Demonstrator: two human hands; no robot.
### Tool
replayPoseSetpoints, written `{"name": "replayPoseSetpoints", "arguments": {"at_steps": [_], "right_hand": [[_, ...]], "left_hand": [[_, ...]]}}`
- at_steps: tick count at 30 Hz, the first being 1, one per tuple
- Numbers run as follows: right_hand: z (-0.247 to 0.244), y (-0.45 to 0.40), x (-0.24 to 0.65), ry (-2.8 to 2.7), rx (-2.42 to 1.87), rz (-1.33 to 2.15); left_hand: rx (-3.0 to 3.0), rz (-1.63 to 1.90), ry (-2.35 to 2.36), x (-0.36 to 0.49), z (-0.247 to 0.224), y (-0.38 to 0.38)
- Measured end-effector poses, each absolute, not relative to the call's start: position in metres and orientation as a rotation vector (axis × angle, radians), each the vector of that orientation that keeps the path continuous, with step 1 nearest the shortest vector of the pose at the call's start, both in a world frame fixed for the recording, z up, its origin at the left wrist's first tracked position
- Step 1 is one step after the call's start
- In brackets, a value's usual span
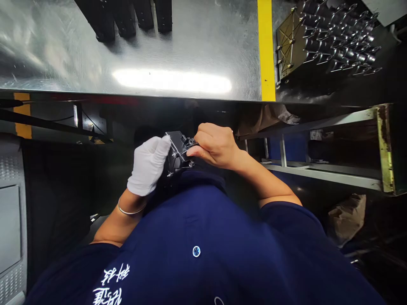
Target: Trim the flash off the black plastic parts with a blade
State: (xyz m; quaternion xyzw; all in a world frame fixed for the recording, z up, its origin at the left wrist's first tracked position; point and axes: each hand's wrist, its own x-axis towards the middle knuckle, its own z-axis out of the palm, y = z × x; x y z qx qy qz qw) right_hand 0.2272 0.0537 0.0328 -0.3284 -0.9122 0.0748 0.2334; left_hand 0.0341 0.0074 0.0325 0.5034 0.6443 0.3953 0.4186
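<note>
A small black moulded part (177, 146) with round bosses and thin prongs is held between my two hands, close to my chest and below the table edge. My left hand (148, 164), in a white glove, is closed on the part's left side, thumb and fingers pinching it. The bare right hand (213, 145) grips its right side, with the thumb pointing left across it and the other fingers curled. Some of the part is covered by the fingers, and its underside is dark.
Ahead lies a shiny metal table (197, 51) with a yellow stripe (266, 51). Several long black pieces (146, 15) lie at its far left. A block of dark parts with metal prongs (337, 40) stands at right. Below it is a metal frame (327, 176); a grey panel (11, 228) is at left.
</note>
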Motion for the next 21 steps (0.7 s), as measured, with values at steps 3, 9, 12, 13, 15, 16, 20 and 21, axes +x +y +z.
{"name": "replayPoseSetpoints", "arguments": {"at_steps": [3, 9, 12, 13, 15, 16, 20, 21], "right_hand": [[0.040, 0.055, 0.230, -2.575, -0.921, 0.560], [0.048, 0.054, 0.241, -2.387, -0.645, 1.102], [0.039, 0.051, 0.241, -2.265, -0.902, 0.757], [0.035, 0.050, 0.241, -2.254, -0.948, 0.646], [0.028, 0.048, 0.239, -2.265, -0.991, 0.485], [0.026, 0.048, 0.238, -2.274, -1.015, 0.425], [0.021, 0.046, 0.236, -2.309, -1.100, 0.250], [0.021, 0.046, 0.236, -2.309, -1.099, 0.228]], "left_hand": [[1.262, 0.976, 1.626, 0.034, 0.030, 0.007], [1.115, 0.931, 1.565, 0.035, 0.026, 0.011], [0.956, 0.865, 1.454, 0.035, 0.023, 0.014], [0.915, 0.846, 1.412, 0.035, 0.022, 0.014], [0.869, 0.825, 1.356, 0.036, 0.022, 0.014], [0.862, 0.817, 1.346, 0.037, 0.022, 0.013], [0.851, 0.796, 1.359, 0.040, 0.023, 0.012], [0.844, 0.794, 1.366, 0.041, 0.024, 0.012]]}}
